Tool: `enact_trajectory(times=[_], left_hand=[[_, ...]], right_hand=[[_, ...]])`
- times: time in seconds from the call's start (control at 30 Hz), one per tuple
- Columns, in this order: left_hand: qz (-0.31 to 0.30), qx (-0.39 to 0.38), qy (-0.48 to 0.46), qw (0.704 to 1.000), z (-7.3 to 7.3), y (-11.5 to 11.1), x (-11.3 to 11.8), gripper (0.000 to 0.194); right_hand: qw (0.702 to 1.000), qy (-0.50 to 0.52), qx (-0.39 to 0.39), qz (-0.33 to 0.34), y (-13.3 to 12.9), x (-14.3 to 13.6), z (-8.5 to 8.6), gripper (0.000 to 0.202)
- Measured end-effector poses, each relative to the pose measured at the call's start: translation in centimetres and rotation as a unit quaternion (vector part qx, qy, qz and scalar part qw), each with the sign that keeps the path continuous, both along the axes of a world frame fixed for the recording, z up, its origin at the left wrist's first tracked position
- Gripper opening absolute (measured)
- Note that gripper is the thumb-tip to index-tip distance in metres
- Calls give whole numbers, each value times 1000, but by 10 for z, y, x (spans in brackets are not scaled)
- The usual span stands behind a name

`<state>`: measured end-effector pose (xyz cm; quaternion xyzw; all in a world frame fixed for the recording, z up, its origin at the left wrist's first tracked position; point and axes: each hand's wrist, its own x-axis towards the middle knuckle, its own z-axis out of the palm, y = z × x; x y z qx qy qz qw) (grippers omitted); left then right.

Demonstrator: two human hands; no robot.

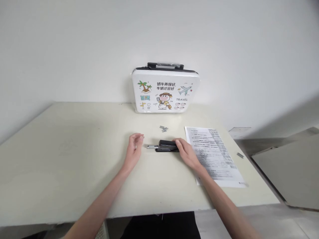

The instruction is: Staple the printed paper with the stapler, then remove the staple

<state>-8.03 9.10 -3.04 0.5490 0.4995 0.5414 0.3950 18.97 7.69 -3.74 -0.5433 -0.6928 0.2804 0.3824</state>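
A black stapler (168, 146) lies on the table, with my right hand (185, 152) closed around its right end. From its left end a metal staple tray (152, 146) sticks out. My left hand (134, 147) is just left of that tray, apart from it, with thumb and forefinger brought together. Whatever is between those fingertips, if anything, is too small to make out. Beyond the stapler, several short strips of staples (163, 129) lie in a loose cluster.
A white hard-shell case (166, 78) with cartoon prints and a black handle stands against the wall. A printed sheet of paper (211, 156) lies under my right forearm. Another staple strip (240, 155) rests near the right edge of the table (74, 159).
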Motion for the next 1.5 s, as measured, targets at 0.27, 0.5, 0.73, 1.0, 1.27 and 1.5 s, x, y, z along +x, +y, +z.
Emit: enact_trajectory(times=[0.27,0.5,0.73,1.0,1.27,1.5], left_hand=[[-91,-108,-188,972,-5,3,7,58],[-153,-239,-320,904,3,1,8,51],[-140,-281,-388,867,8,-6,12,35],[-107,-294,-392,865,3,-3,13,33],[-78,-247,-340,904,1,0,9,43],[1,-150,-144,978,5,-5,4,45]], right_hand=[[990,-45,106,75,-7,-3,-3,20],[955,-63,272,101,-16,-20,0,30],[928,-125,341,85,-22,-26,-1,28],[933,-104,340,59,-24,-26,-2,28],[932,-55,359,-12,-19,-19,-3,40],[946,-3,321,-47,-17,-20,-3,38]])
